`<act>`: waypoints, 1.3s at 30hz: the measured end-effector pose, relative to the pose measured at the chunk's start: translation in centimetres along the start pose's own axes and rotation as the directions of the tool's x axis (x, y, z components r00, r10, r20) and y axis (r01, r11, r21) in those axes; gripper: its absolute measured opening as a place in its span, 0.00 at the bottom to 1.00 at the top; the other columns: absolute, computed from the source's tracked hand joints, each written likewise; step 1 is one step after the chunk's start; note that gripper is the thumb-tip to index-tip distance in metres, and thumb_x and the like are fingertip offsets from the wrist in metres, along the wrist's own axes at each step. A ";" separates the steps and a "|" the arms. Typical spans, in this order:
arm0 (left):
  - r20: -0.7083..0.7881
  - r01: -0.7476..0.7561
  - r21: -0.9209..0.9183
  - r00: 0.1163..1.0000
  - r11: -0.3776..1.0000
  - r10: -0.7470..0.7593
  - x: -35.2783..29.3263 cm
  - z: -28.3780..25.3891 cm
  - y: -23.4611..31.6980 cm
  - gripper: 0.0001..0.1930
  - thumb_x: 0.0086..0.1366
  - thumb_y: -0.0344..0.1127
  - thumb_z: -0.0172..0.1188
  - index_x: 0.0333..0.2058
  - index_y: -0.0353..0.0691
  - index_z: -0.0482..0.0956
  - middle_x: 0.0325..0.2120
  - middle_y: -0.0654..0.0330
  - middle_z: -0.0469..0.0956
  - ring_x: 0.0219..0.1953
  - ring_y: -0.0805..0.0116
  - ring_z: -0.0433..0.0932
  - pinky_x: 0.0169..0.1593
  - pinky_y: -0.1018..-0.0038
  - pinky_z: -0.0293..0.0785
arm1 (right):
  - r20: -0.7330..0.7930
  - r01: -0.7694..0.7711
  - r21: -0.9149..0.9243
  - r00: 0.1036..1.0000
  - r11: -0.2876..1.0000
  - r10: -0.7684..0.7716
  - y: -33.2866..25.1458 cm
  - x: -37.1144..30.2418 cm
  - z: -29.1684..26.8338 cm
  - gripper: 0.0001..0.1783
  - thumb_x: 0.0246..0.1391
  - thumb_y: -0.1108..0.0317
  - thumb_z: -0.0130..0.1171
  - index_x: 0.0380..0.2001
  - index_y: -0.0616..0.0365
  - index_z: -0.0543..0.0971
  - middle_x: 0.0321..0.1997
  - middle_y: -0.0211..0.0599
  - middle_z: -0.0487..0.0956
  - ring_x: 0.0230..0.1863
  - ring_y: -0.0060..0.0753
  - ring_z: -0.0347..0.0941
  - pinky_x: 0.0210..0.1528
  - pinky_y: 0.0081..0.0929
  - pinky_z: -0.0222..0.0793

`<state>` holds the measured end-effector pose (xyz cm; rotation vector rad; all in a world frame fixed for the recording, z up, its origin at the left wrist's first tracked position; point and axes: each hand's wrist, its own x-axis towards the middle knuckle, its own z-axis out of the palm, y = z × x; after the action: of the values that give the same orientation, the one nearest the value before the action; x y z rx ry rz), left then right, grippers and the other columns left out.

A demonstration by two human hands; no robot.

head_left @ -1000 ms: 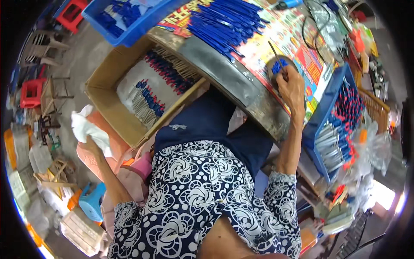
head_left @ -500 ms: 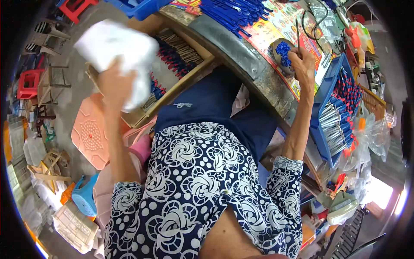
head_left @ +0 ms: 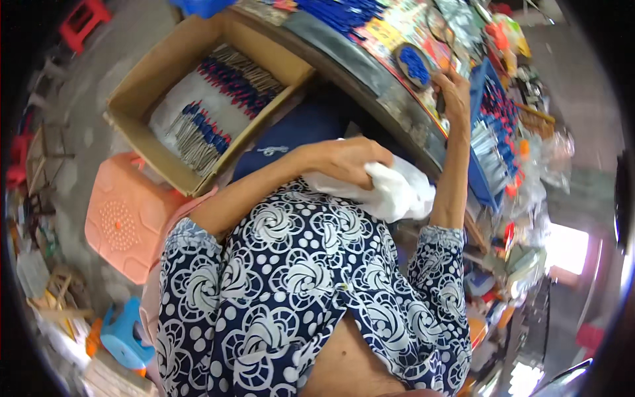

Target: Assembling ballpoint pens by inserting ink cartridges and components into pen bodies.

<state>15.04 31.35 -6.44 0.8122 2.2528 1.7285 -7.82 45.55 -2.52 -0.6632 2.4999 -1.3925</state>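
Cloth [head_left: 400, 195] spills out past the left fingers [head_left: 362, 173].

No wording legible anywhere in view. Likeliest carrier of print: the bright sheet [head_left: 382, 32] spread on the table, patched in yellow, red and white. Blue strips [head_left: 337, 14] and a dish of blue bits [head_left: 415, 66] cover parts of it; the exposed patches are too small and blurred to read. One other mark: a pale squiggle [head_left: 271, 151] on the dark trousers [head_left: 291, 132], near the cardboard box [head_left: 162, 151]. Cannot tell whether lettering, motif or cord.
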 end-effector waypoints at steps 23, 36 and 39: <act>-0.471 0.583 0.236 0.769 0.777 -0.434 1.3 0.9 -11.6 0.17 0.40 0.31 0.58 0.30 0.27 0.70 0.26 0.42 0.74 0.29 0.54 0.75 0.35 0.68 0.68 | -0.175 0.240 0.166 0.962 0.956 -0.211 -0.3 0.5 1.7 0.12 0.36 0.66 0.51 0.13 0.66 0.74 0.09 0.32 0.69 0.11 0.20 0.65 0.15 0.21 0.62; -0.335 0.444 0.798 0.889 0.407 -0.313 6.3 7.0 -7.2 0.31 0.48 0.27 0.54 0.53 0.38 0.55 0.41 0.42 0.65 0.36 0.41 0.73 0.38 0.55 0.70 | -0.239 0.252 0.198 0.950 0.947 -0.203 1.4 -4.4 2.6 0.12 0.34 0.65 0.50 0.11 0.64 0.74 0.09 0.39 0.72 0.12 0.26 0.71 0.16 0.23 0.68; -0.117 0.481 0.386 0.872 0.787 -0.475 6.8 5.7 -7.2 0.35 0.48 0.27 0.54 0.56 0.34 0.50 0.43 0.41 0.64 0.45 0.43 0.67 0.48 0.62 0.66 | -0.238 0.283 0.302 0.947 0.910 -0.215 1.6 -6.0 2.8 0.13 0.37 0.66 0.50 0.11 0.66 0.72 0.08 0.39 0.69 0.10 0.25 0.68 0.12 0.23 0.63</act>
<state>9.84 38.42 -13.77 0.2329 2.5727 1.0560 -1.91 47.07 -5.63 -0.8287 2.2900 -2.0110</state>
